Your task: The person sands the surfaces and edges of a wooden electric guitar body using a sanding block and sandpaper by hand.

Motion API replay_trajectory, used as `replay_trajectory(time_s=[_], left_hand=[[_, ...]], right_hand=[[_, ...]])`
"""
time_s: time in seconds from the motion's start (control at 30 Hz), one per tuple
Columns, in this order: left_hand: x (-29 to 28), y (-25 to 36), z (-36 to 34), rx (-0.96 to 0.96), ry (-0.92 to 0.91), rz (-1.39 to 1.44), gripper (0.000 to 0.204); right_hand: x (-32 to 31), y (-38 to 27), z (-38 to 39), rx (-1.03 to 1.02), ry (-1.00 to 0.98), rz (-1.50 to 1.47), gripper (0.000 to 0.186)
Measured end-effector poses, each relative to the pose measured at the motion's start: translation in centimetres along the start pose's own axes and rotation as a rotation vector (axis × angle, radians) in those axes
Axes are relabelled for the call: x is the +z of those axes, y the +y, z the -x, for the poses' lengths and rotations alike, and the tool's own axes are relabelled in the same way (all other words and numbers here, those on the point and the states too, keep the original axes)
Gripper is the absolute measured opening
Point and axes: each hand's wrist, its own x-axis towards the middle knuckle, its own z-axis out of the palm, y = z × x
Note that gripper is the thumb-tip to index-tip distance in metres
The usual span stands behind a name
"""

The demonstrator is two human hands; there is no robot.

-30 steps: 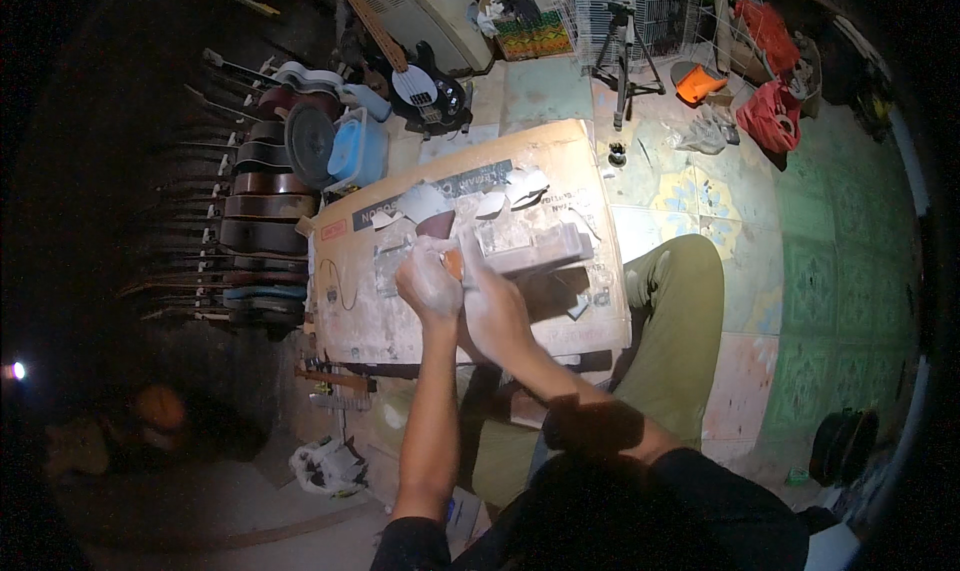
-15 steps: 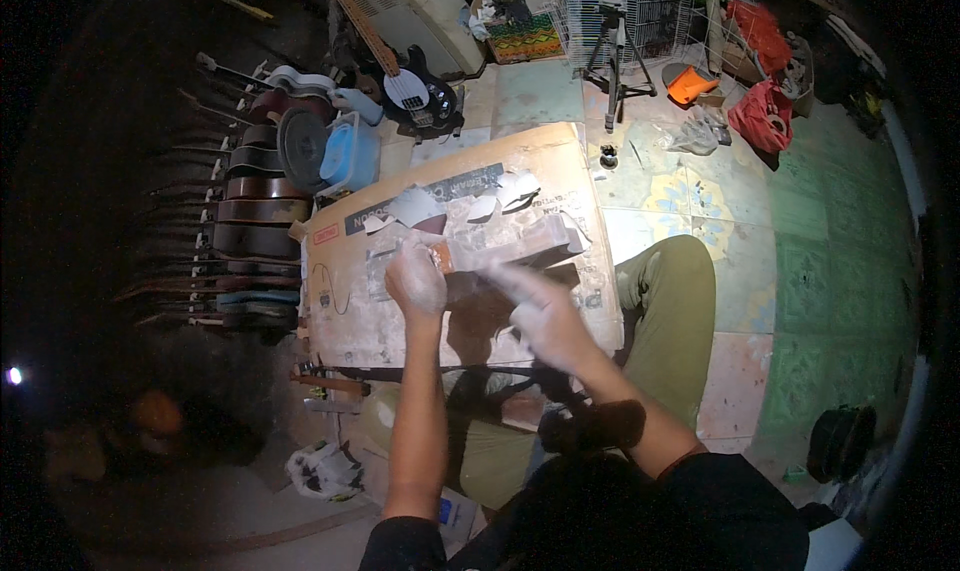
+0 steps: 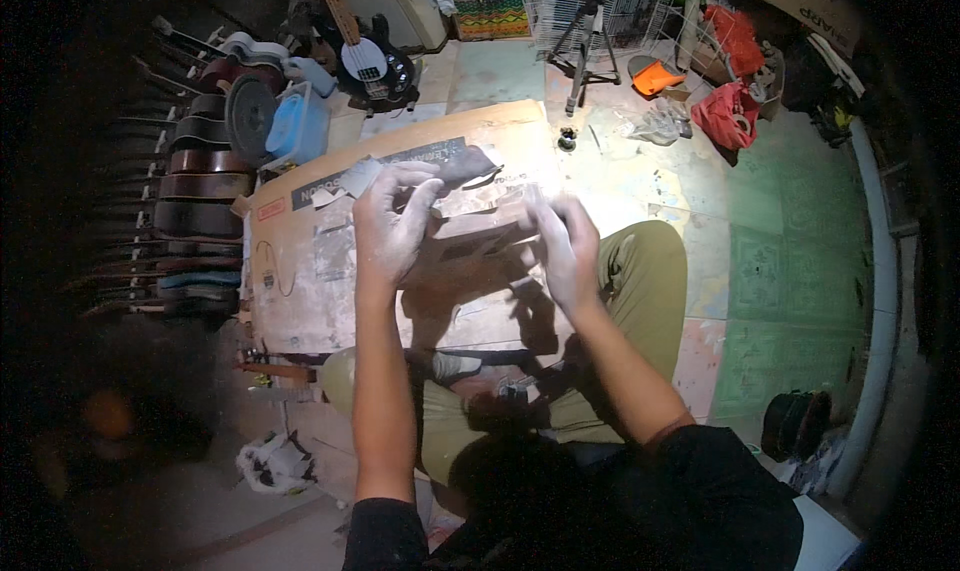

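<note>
My left hand (image 3: 392, 229), pale with dust, is raised over the left part of a cardboard sheet (image 3: 300, 311). Its fingers curve forward with a gap to the thumb, and no held thing shows between them. Just beyond its fingertips is a dark sheet like sandpaper (image 3: 466, 165); a grey sheet (image 3: 360, 176) is partly behind the hand. A long pale dusty block (image 3: 485, 223) sits between my two hands. At the block's right end is my right hand (image 3: 567, 251), dusty too, its fingers smeared by motion, so their grip is unclear.
Around the cardboard are my bent knee (image 3: 650, 281) at right and a row of guitars (image 3: 205, 186) at left. A blue container (image 3: 290, 126) stands by its far left corner. Farther off are a black bass guitar (image 3: 368, 66), a tripod (image 3: 582, 46) and an orange dustpan (image 3: 655, 78).
My left hand has uncurled from a fist around a small orange-brown thing, which no longer shows. My right hand has risen toward the block's right end. A dark sheet now shows beyond the left fingers.
</note>
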Motion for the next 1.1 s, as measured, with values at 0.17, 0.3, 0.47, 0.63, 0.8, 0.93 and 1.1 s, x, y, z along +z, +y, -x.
replay_trajectory(time_s=[0.17,0.3,0.47,0.63,0.8,0.93,1.1], left_hand=[[0.2,-0.8,-0.4,-0.056,0.083,0.064,0.003],[0.5,-2.5,-0.1,0.042,0.11,0.112,0.003],[1.1,-3.0,0.2,-0.036,0.159,0.199,0.006],[-0.2,-5.1,0.0,-0.045,0.214,0.306,0.014],[-0.2,-3.4,-0.4,-0.001,0.213,0.534,0.025],[-0.5,-4.4,-0.2,0.025,0.23,0.559,0.026],[-0.2,-2.9,0.3,0.008,0.136,0.443,0.017]], right_hand=[[-5.5,16.1,2.7,-0.213,-0.063,1.054,0.036],[-7.7,21.6,2.3,-0.139,-0.139,1.31,0.061],[-7.7,16.8,1.6,0.312,-0.6,1.074,0.054],[-5.5,5.9,2.4,0.11,-0.763,0.56,0.06],[-1.8,-4.1,-2.8,0.009,-0.275,0.09,0.054],[2.9,-4.9,-7.0,-0.123,-0.328,0.253,0.064],[4.8,-4.2,-7.5,-0.217,-0.665,0.411,0.077]])
